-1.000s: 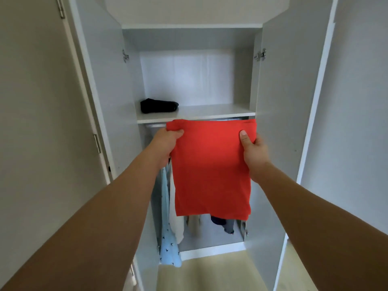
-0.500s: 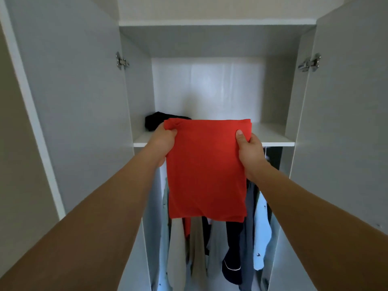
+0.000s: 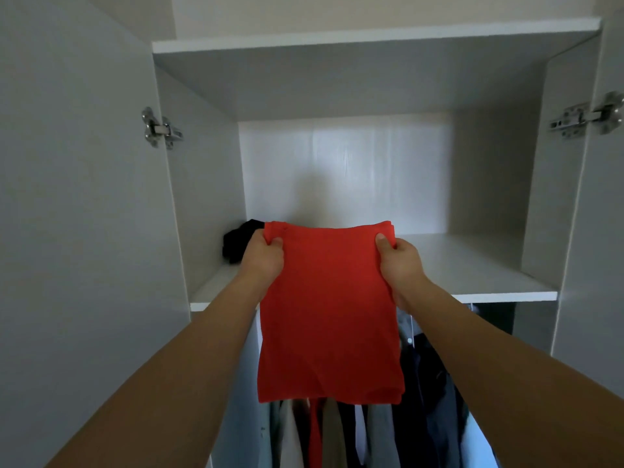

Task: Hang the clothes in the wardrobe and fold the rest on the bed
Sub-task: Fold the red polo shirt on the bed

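A folded red garment [image 3: 329, 312] hangs flat in front of me, held by its top corners. My left hand [image 3: 265, 260] pinches the top left corner and my right hand [image 3: 400, 265] pinches the top right corner. The garment's top edge is level with the white wardrobe shelf [image 3: 472, 275] and its lower part hangs below the shelf's front edge. A black folded item [image 3: 236, 243] lies on the shelf at the left, partly hidden by my left hand.
Both wardrobe doors stand open, the left door [image 3: 84, 231] and the right door [image 3: 601, 248]. Several hanging clothes [image 3: 422, 400] fill the space under the shelf. A top panel [image 3: 371, 35] closes the shelf compartment above.
I have come closer to the wardrobe and both hands have lifted the red garment from below the shelf up to shelf height.
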`<action>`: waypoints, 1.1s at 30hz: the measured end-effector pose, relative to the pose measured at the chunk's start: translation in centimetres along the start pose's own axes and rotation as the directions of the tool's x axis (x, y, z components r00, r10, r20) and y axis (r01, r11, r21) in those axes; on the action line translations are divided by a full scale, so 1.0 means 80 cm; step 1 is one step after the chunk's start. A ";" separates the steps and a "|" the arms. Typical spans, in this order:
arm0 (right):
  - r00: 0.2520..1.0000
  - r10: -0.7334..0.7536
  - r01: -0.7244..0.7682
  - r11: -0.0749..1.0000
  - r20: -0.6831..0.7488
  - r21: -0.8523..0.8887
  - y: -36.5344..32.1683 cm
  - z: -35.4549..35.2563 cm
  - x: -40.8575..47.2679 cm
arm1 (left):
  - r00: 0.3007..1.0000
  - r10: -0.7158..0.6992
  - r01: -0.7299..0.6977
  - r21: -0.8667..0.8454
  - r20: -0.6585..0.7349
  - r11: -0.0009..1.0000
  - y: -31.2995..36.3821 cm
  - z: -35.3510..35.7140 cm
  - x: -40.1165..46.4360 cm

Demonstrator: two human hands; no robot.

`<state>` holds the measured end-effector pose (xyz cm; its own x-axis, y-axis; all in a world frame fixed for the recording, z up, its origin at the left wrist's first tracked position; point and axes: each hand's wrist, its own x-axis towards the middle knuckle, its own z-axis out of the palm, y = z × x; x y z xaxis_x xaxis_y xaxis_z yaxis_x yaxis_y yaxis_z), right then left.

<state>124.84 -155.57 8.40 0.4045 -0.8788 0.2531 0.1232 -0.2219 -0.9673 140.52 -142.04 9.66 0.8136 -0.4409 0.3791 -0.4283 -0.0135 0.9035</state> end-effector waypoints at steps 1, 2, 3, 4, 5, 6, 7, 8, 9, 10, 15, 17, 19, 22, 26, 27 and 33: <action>1.000 0.015 -0.015 1.000 0.001 -0.001 0.001 0.003 0.016 | 1.000 -0.009 0.009 -0.003 -0.002 1.000 0.000 0.007 0.012; 1.000 0.029 -0.029 1.000 0.005 0.010 0.003 0.006 0.035 | 1.000 -0.014 0.014 -0.006 -0.008 1.000 -0.002 0.015 0.026; 0.999 0.038 -0.038 0.999 0.017 0.018 0.004 0.008 0.052 | 1.000 -0.021 0.020 -0.009 -0.011 1.000 -0.001 0.022 0.037; 0.998 0.049 -0.050 0.999 0.032 0.020 0.004 0.010 0.067 | 0.999 -0.030 0.029 -0.004 -0.014 1.000 -0.001 0.028 0.048; 0.997 0.061 -0.062 0.998 0.052 0.024 0.006 0.010 0.087 | 0.999 -0.038 0.038 0.003 -0.019 0.999 -0.001 0.038 0.060; 0.996 0.065 -0.067 0.997 0.067 0.027 0.006 0.010 0.103 | 0.999 -0.042 0.042 0.004 -0.024 0.999 0.000 0.046 0.071; 0.995 0.068 -0.071 0.997 0.079 0.028 0.004 0.009 0.119 | 0.999 -0.044 0.044 0.001 -0.028 0.999 0.003 0.054 0.083; 0.994 0.073 -0.076 0.997 0.084 0.025 0.002 0.008 0.136 | 0.998 -0.043 0.042 -0.005 -0.039 0.999 0.007 0.062 0.095; 0.994 0.072 -0.074 0.997 0.082 0.026 -0.002 0.007 0.153 | 0.998 -0.039 0.038 -0.007 -0.050 0.999 0.012 0.070 0.107; 0.994 0.069 -0.072 0.997 0.086 0.027 -0.006 0.005 0.174 | 0.998 -0.032 0.032 -0.010 -0.057 0.999 0.018 0.081 0.123; 0.990 0.113 -0.114 0.993 0.088 0.009 -0.005 -0.001 0.261 | 0.999 -0.042 0.042 -0.021 -0.028 0.999 0.026 0.132 0.187; 0.987 0.141 -0.141 0.990 0.075 -0.006 0.005 0.001 0.293 | 0.998 -0.061 0.060 -0.024 -0.017 0.998 0.016 0.158 0.217; 0.987 0.157 -0.156 0.987 0.041 -0.021 0.020 0.003 0.323 | 0.997 -0.080 0.080 -0.043 -0.008 0.996 0.001 0.185 0.246; 0.980 0.196 -0.197 0.978 -0.031 -0.062 0.053 0.008 0.365 | 0.990 -0.136 0.137 -0.038 0.026 0.990 -0.032 0.227 0.289; 0.963 0.252 -0.261 0.959 -0.097 -0.105 0.085 0.012 0.411 | 0.985 -0.157 0.159 -0.020 0.072 0.987 -0.064 0.269 0.335; 0.960 0.257 -0.269 0.957 -0.108 -0.109 0.092 0.014 0.424 | 0.984 -0.162 0.163 -0.013 0.074 0.986 -0.069 0.278 0.348; 0.957 0.240 -0.265 0.952 -0.162 -0.151 0.118 0.023 0.488 | 0.972 -0.216 0.207 0.094 0.089 0.974 -0.092 0.324 0.406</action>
<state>143.48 -191.18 9.18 0.2699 -0.9629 0.0070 -0.1266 -0.0427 -0.9910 159.91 -179.51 10.14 0.8483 -0.5060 0.1560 -0.2856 -0.1892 0.9395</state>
